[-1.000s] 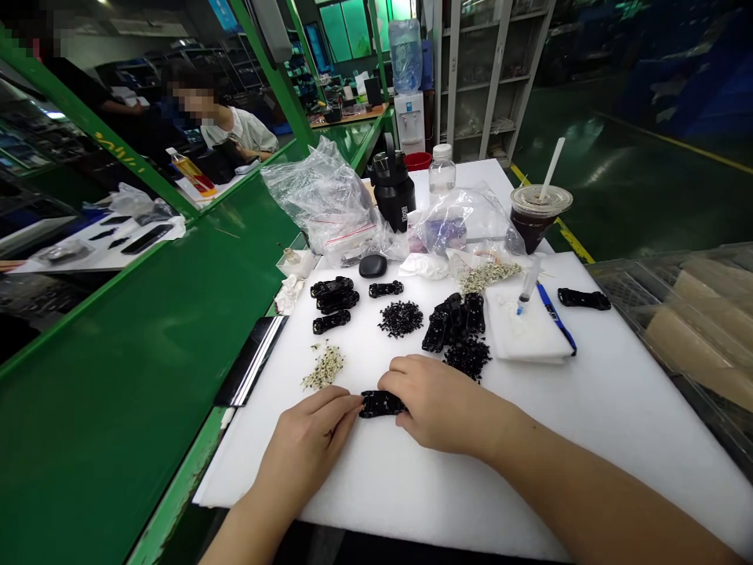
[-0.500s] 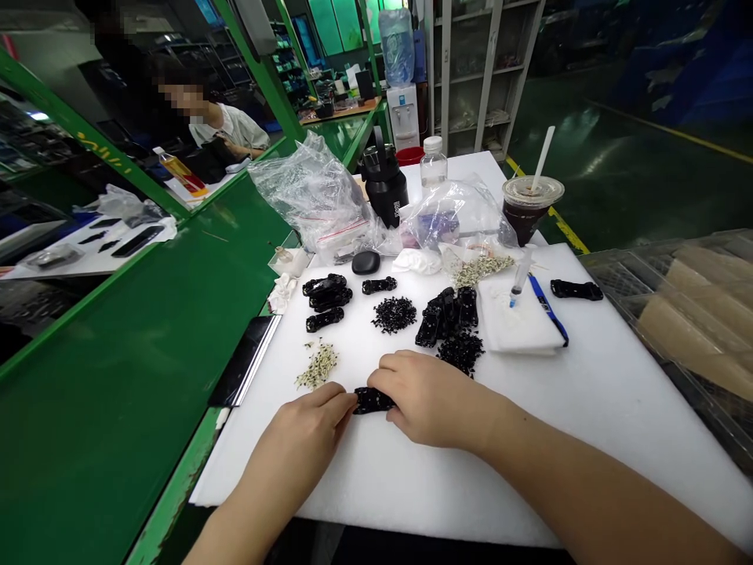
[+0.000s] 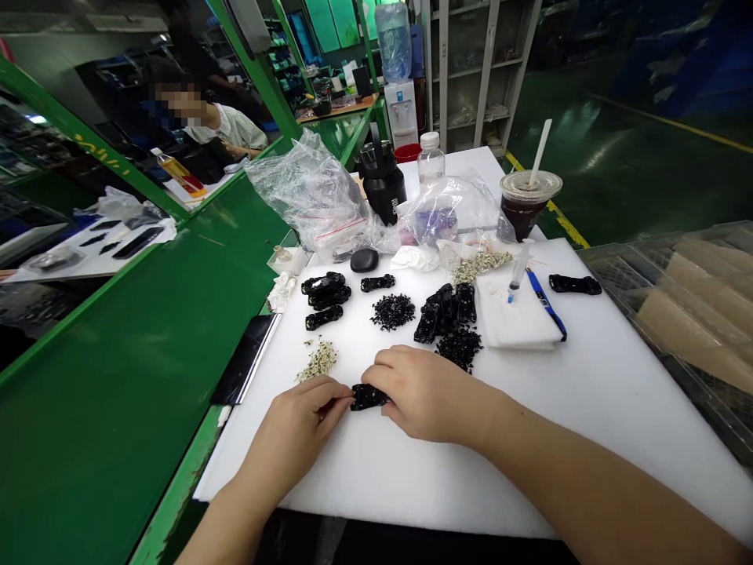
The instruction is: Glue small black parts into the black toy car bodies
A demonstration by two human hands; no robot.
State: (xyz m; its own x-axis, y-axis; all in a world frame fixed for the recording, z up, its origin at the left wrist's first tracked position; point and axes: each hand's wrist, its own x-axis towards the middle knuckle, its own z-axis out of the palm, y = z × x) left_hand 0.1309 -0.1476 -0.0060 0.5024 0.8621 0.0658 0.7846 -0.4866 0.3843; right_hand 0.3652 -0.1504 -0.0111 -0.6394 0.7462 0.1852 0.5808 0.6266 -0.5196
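Note:
A long black plastic part [image 3: 367, 397] lies on the white foam-like sheet [image 3: 447, 486] in front of me. My right hand [image 3: 427, 392] is closed on its right end, thumb at the near side and fingers over the far side. At its left end, the thumb and forefinger of my left hand [image 3: 300, 420] are pinched together, touching it. Whatever sits between those fingertips is too small to make out. Just beyond my left hand is a loose pile of small pale pieces [image 3: 318, 359]. Small black pieces [image 3: 460, 348] are heaped beyond my right hand.
Similar black parts are stacked at left [image 3: 326, 290] and right [image 3: 445, 312]. Another black-piece pile [image 3: 393, 311] sits between them. A syringe [image 3: 518, 275] rests on a white cloth [image 3: 518, 326]. Plastic bags [image 3: 318, 196], a black bottle [image 3: 383, 184] and a drink cup [image 3: 526, 202] stand behind.
Both hands and the black part show slightly farther left and up. My left fingers are a little more drawn together at the part's left end. My right hand keeps its grip.

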